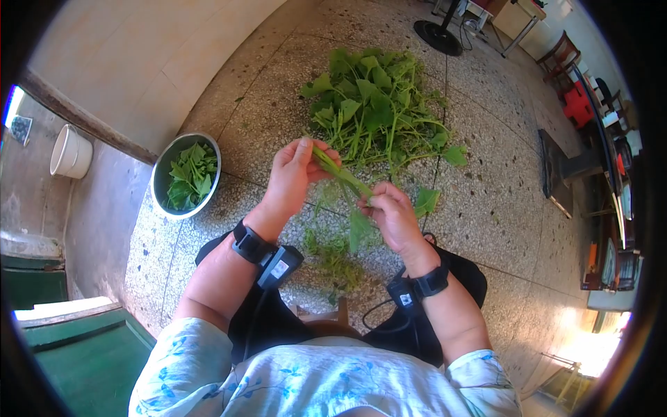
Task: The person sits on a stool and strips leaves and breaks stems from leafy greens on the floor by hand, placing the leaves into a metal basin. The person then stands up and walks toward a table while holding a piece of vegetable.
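Between my two hands stretches a green leafy vine stem [345,175], slanting down to the right. My left hand [295,170] pinches its upper end, thumb on top. Closed on the lower end is my right hand [391,214], with a leaf [359,231] hanging beside its fingers. Just beyond the hands lies a big heap of leafy green vines [375,97] on the floor. Below them, between my feet, is a small pile of thin peelings and tendrils [335,263]. To the left stands a metal basin [214,142] holding picked leaves and stems [191,177].
The speckled stone floor [500,215] spreads around me. A white bucket [71,154] stands at far left, past a wall edge, with a green door [90,365] below it. A round black stand base [439,38] is at the top; a red stool [577,104] is at right.
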`<state>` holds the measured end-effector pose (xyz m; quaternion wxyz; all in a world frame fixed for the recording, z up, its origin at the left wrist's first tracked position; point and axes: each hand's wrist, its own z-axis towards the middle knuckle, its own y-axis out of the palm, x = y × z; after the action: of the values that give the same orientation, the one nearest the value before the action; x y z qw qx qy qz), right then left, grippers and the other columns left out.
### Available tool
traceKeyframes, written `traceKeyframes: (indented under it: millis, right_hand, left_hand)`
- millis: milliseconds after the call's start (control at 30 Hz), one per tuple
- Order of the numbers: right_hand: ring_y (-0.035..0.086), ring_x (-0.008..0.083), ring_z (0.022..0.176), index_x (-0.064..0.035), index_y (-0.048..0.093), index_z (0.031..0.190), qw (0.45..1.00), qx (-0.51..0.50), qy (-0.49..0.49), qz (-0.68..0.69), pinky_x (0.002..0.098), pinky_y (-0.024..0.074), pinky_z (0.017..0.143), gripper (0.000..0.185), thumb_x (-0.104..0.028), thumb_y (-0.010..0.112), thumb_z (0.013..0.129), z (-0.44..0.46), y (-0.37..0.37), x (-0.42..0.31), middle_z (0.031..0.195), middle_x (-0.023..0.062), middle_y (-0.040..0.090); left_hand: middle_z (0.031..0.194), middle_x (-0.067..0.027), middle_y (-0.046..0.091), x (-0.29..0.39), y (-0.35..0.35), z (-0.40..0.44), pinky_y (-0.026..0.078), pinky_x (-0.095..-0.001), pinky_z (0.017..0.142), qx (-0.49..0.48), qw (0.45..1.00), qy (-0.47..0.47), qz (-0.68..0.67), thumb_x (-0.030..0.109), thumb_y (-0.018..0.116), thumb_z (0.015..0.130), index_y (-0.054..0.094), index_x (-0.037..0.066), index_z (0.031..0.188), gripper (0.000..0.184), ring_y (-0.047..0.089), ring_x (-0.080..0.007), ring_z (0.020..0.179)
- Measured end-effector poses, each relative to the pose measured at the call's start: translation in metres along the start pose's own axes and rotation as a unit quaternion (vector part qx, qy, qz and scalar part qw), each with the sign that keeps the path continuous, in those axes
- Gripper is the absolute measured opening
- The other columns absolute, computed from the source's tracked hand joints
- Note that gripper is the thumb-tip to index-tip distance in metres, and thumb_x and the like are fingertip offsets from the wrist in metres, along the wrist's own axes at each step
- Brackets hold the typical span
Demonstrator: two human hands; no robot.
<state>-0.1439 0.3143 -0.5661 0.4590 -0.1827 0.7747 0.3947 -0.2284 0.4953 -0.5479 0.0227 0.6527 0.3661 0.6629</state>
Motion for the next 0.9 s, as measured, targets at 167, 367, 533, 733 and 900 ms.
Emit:
traceKeyframes:
  millis: [167,367,533,733,900]
  right_hand:
    - [0.052,0.0215,0.089,-0.0053,0.051,0.075,0.990,-0.014,-0.016,0.139,0.0329,0.0406,0.079,0.006,-0.004,0.045,0.075,-0.006,-0.001,-0.005,0.086,0.0097,0.055]
    - [0.049,0.0296,0.100,-0.0053,0.050,0.075,0.944,-0.020,-0.007,0.330,0.0400,0.0404,0.083,0.009,-0.009,0.042,0.074,-0.006,-0.016,-0.016,0.094,0.0128,0.055]
    - [0.048,0.0213,0.074,-0.0060,0.045,0.077,0.912,0.033,0.000,0.410,0.0335,0.0413,0.067,0.009,-0.013,0.043,0.072,-0.005,-0.036,-0.019,0.068,0.0052,0.044]
    - [0.037,0.0148,0.058,-0.0072,0.040,0.073,0.898,0.114,-0.028,0.424,0.0278,0.0341,0.055,0.005,-0.012,0.042,0.071,-0.010,-0.069,-0.026,0.063,0.0015,0.034]
    - [0.037,0.0141,0.060,-0.0065,0.037,0.072,0.888,0.132,-0.063,0.435,0.0271,0.0343,0.055,0.006,-0.011,0.041,0.071,-0.019,-0.099,-0.033,0.064,0.0022,0.035]
  left_hand:
    - [0.091,-0.0135,0.057,0.011,-0.007,0.001,0.047,-0.0401,0.078,0.047,0.995,-0.046,-0.071,0.028,0.030,0.092,0.046,0.001,0.094,0.032,0.057,-0.0284,0.088]
    - [0.093,-0.0130,0.055,0.016,-0.018,0.006,0.045,-0.0416,0.081,0.058,0.989,-0.051,-0.124,0.027,0.028,0.092,0.043,0.003,0.096,0.030,0.055,-0.0297,0.093]
    - [0.094,-0.0127,0.055,0.025,-0.038,0.011,0.047,-0.0387,0.077,0.084,0.984,-0.021,-0.153,0.028,0.029,0.092,0.043,0.004,0.096,0.028,0.055,-0.0295,0.092]
    - [0.093,-0.0097,0.054,0.042,-0.059,0.008,0.051,-0.0303,0.066,0.125,0.981,0.018,-0.149,0.028,0.034,0.091,0.046,0.005,0.095,0.026,0.056,-0.0270,0.091]
    - [0.092,-0.0097,0.055,0.053,-0.090,0.005,0.049,-0.0329,0.071,0.157,0.971,0.080,-0.163,0.030,0.033,0.091,0.045,0.004,0.095,0.028,0.055,-0.0279,0.091]
